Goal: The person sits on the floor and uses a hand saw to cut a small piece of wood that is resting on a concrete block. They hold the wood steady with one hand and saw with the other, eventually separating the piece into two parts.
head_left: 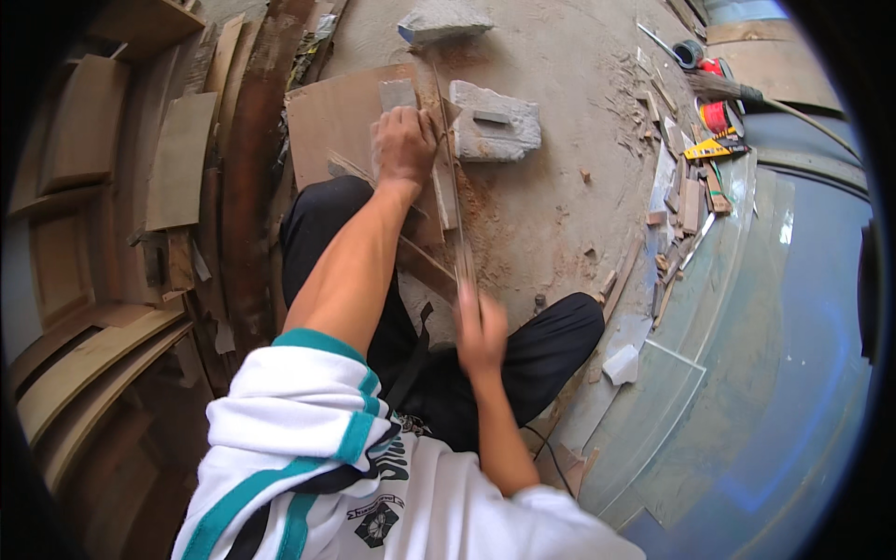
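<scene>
R hand (481,331) wrapped on handsaw (455,191), L hand (404,145) over wood strip (442,196), L grip unclear
Thin handsaw prob springy, take at near end; wood strip prob light + stiff, press flat

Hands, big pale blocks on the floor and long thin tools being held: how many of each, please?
Left hand plus right hand: 2
Near pale block plus far pale block: 2
Long thin tool: 1
Total: 5

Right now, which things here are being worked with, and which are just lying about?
In use:
long saw-like blade, in the right hand
brown board, under the left hand

Lying about:
red spool
yellow-and-black tool
wood scraps
</scene>
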A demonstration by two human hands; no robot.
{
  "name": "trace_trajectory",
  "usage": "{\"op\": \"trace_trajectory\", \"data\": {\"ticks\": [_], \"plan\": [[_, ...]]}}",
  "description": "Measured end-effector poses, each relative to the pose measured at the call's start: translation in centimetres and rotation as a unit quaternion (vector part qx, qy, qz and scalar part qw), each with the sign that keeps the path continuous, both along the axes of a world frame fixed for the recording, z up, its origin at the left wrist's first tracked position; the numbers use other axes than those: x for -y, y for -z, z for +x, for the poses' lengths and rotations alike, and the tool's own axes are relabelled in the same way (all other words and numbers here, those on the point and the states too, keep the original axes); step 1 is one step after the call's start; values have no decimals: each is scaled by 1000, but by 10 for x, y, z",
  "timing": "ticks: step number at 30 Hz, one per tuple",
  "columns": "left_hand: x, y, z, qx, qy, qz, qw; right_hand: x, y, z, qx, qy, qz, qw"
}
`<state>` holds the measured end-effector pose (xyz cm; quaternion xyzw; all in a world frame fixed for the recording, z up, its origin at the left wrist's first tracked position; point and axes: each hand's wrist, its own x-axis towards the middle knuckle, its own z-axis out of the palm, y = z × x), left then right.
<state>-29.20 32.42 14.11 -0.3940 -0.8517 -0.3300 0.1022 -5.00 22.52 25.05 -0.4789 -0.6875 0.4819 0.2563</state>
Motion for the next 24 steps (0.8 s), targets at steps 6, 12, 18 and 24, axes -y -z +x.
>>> {"op": "trace_trajectory", "data": {"ticks": [6, 12, 18, 24], "plan": [[-10, -13, -3, 3, 28, 14, 1000, -14, -26, 24, 121, 10, -175, 977], [1, -6, 8, 36, 4, -7, 999, -89, -44, 4, 46, 110, -169, 978], [-6, -14, 5, 35, 1, -4, 999, -75, -50, 12, -16, 154, -213, 965], [-5, -14, 5, 42, -3, -6, 999, -56, -48, 11, -55, 143, -234, 960]]}}
